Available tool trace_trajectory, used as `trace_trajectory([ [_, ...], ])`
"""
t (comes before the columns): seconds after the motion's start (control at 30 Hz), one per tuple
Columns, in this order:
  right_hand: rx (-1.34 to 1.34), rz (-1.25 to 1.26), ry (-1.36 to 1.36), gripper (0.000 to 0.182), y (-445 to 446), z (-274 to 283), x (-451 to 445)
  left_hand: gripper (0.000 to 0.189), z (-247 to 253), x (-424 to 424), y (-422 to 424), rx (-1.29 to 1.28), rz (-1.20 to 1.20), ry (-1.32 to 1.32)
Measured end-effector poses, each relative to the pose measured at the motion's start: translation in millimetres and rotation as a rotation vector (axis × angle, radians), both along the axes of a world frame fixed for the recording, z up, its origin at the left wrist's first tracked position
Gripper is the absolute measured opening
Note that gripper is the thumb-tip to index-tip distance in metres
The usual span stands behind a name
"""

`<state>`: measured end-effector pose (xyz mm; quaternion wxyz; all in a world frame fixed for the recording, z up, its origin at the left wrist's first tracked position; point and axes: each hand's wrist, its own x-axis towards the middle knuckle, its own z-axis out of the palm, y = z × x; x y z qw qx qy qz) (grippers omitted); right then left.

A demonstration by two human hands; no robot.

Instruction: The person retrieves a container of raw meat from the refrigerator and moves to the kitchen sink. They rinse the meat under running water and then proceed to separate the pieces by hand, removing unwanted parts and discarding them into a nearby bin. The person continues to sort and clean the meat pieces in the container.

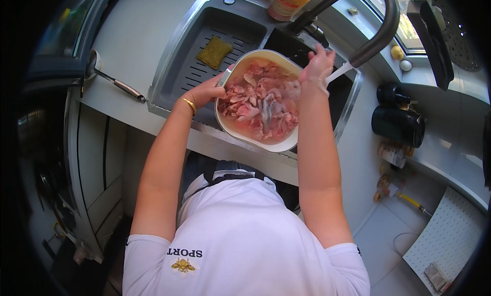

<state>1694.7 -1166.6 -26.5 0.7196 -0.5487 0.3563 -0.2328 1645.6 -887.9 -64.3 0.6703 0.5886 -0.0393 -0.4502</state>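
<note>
A white rounded basin [264, 145] holds pieces of raw meat [249, 104] in pinkish water, over the near part of the sink. My left hand [207, 89] grips the basin by its left rim and handle, thumb on the inside. At the basin's upper right is my right hand [319, 66], fingers spread and holding nothing that shows; whether its palm touches the rim is hard to tell. Water from the dark faucet [358, 58] runs onto the right wrist.
A yellow-green scouring sponge [215, 52] lies in the grey sink [172, 81]. A ladle [119, 85] rests on the left counter. Behind the sink stands a bottle [288, 4] of orange liquid. Dark containers [398, 125] line the right side, and a dark rack [429, 43] hangs at the upper right.
</note>
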Motion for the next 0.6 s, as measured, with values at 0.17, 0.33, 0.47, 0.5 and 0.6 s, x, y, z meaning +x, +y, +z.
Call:
trace_trajectory([
  [0.17,0.021,-0.002,0.027,0.078,-18,-12,26,0.096,-1,1,-1,-0.04,-0.004,-0.021],
  [0.33,-0.177,0.037,0.119,0.084,10,-8,30,0.096,-2,1,-2,-0.062,-0.024,-0.01],
  [0.47,-0.177,0.216,0.133,0.092,4,-16,20,0.095,-8,3,-2,-0.038,-0.044,-0.003],
  [0.5,-0.129,0.288,0.14,0.092,2,-9,11,0.095,-5,3,-2,-0.035,-0.041,-0.008],
  [0.6,-0.744,0.601,0.273,0.08,-18,2,-47,0.092,2,2,-1,-0.015,-0.03,-0.017],
])
